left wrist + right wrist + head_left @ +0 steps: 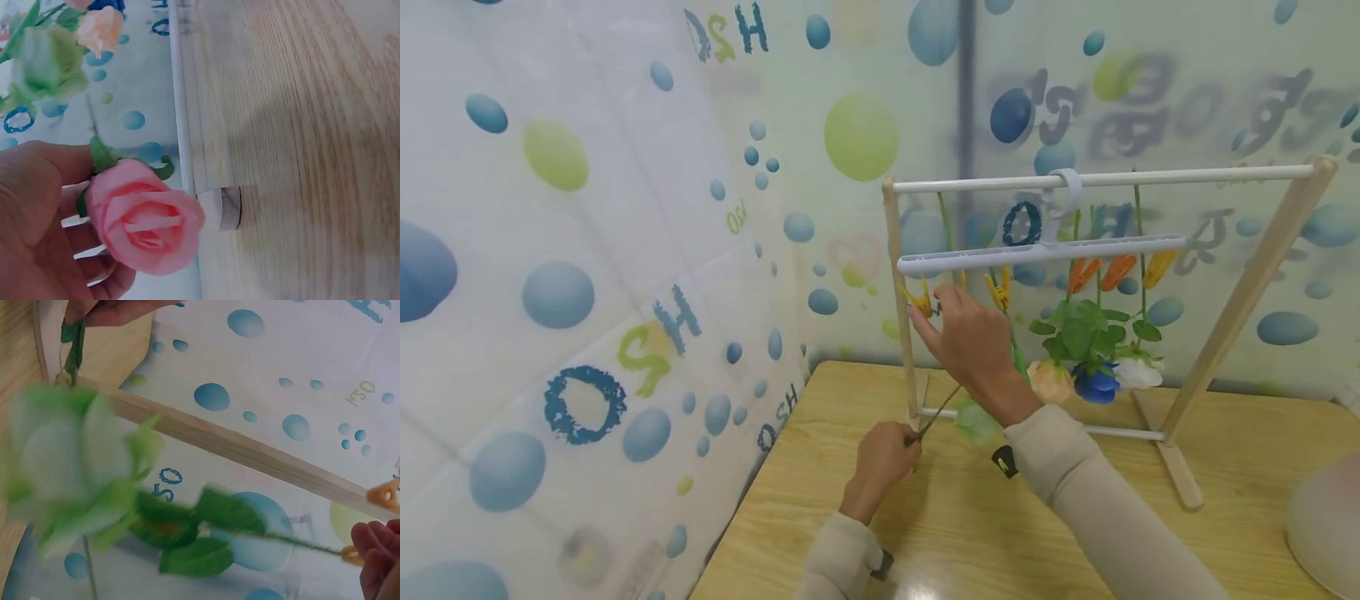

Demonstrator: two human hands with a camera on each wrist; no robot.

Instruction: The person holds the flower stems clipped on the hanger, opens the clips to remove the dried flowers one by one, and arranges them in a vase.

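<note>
My left hand (883, 462) pinches a pink rose (147, 215) just behind its bloom, low beside the rack's left foot; its thin stem slants up to the right in the head view. My right hand (977, 342) is raised at the left end of a white hanger (970, 259), thumb and forefinger pinching a yellow clip (922, 303). Beside it, another yellow clip (999, 292) holds the stem of a pale green rose (69, 462), which hangs bloom down, partly hidden by my right forearm in the head view.
The hanger hooks over the white top bar (1195, 176) of a wooden rack (1232, 308). Orange clips (1117, 272) on its right half hold a peach rose (1049, 382), a blue rose (1096, 383) and a white rose (1138, 372). A pale rounded object (1330, 517) stands at right.
</note>
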